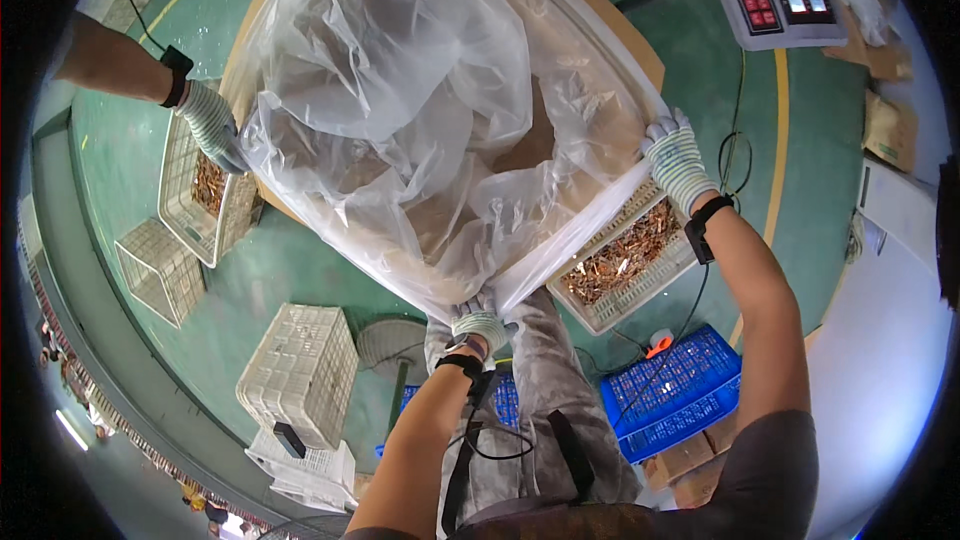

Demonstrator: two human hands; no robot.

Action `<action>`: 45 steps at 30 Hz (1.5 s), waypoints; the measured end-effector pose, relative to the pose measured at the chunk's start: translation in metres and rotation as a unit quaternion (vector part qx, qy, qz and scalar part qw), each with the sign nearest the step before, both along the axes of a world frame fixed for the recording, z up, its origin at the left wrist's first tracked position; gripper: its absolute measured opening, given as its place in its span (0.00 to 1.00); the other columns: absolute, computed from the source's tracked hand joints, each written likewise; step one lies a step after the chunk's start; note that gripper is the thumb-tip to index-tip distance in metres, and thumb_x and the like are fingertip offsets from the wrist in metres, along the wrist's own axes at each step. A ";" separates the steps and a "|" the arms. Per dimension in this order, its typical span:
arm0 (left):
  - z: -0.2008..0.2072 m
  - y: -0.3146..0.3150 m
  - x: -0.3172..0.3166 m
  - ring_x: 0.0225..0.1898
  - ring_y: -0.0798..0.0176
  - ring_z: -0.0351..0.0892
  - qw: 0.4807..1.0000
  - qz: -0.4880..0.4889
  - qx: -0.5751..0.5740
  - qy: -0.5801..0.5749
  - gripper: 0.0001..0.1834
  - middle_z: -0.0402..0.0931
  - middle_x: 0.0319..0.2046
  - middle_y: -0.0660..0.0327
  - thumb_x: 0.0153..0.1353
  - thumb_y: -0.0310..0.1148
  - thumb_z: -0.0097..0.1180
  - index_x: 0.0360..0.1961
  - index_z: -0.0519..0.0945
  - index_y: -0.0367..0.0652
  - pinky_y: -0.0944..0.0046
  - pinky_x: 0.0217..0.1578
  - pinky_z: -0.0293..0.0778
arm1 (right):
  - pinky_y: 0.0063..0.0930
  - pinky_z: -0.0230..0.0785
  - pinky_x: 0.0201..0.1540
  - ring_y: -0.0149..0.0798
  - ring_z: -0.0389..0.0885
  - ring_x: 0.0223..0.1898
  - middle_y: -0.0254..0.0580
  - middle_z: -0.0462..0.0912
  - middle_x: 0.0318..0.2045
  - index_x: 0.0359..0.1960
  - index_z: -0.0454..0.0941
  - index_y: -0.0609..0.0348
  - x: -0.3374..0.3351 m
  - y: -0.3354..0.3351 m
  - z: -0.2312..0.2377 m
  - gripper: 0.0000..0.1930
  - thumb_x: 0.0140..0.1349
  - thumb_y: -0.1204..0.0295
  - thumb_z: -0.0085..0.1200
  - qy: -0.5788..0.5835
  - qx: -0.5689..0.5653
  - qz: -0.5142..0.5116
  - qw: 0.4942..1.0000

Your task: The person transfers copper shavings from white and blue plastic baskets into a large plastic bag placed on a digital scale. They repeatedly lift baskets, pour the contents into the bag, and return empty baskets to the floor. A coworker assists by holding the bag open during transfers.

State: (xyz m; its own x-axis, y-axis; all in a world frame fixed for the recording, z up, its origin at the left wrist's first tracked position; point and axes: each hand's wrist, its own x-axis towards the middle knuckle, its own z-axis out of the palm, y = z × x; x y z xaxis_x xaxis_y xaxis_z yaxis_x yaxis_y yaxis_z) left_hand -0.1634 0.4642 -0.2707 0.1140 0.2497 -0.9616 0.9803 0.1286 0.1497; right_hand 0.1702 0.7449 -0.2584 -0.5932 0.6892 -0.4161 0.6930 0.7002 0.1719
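Evidently, left hand and right hand are clamping fingers on plastic liner, ideally tensioning it between them.

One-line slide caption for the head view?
Gloved left hand and right hand on a translucent plastic liner draped over a cardboard box, a co-worker's hand at its left side.

Cardboard box at the centre

A plastic liner lies in it and over its rim. Left stand a parts crate and, nearer, a tall crate. Right sits a second parts crate; far right, a scale; near right, a basket.
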 end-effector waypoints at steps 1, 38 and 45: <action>-0.001 -0.006 0.006 0.71 0.39 0.45 0.998 0.055 0.002 0.003 0.53 0.47 0.70 0.43 0.52 0.61 0.55 0.71 0.47 0.44 0.43 0.70 0.38 | 0.53 0.54 0.64 0.44 0.74 0.51 0.38 0.79 0.39 0.31 0.80 0.49 0.001 0.001 -0.003 0.06 0.54 0.68 0.51 0.003 -0.023 -0.026 0.999; -0.063 -0.035 0.000 0.73 0.48 0.45 0.998 0.059 -0.021 0.026 0.46 0.51 0.71 0.54 0.54 0.58 0.50 0.70 0.57 0.47 0.35 0.68 0.35 | 0.54 0.52 0.67 0.46 0.74 0.49 0.42 0.79 0.34 0.21 0.79 0.50 -0.004 -0.024 -0.027 0.14 0.28 0.64 0.65 0.197 -0.045 0.001 0.979; -0.102 -0.081 -0.003 0.69 0.40 0.50 0.992 0.086 0.094 0.016 0.43 0.59 0.67 0.49 0.54 0.56 0.52 0.67 0.61 0.44 0.35 0.67 0.38 | 0.53 0.47 0.70 0.45 0.73 0.54 0.48 0.79 0.45 0.42 0.76 0.57 0.005 -0.035 -0.062 0.25 0.45 0.53 0.61 0.094 -0.069 -0.055 0.992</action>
